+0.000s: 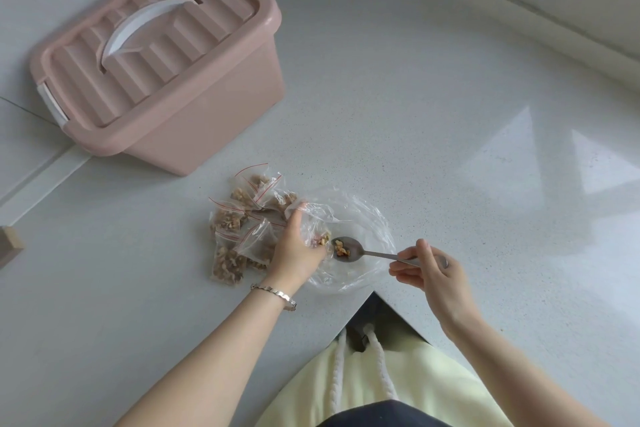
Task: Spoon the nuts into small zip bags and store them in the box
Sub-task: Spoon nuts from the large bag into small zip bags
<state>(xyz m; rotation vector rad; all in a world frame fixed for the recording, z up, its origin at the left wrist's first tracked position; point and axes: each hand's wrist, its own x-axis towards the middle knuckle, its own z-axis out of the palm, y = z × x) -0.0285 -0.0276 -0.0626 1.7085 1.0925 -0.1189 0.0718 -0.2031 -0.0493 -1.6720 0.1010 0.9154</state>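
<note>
We grip the spoon [367,252] in our right hand [427,270], nuts [342,248] at the zip bag [317,230] our left hand [294,248] pinches; filled bags [230,222] heaped left, lidded box [166,55] far left, storing apparently undone

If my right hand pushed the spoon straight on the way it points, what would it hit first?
Most likely the small zip bag held by the left hand: the spoon in the right hand points at it, just short. Whether it would enter or bump the bag is unclear from above.
</note>
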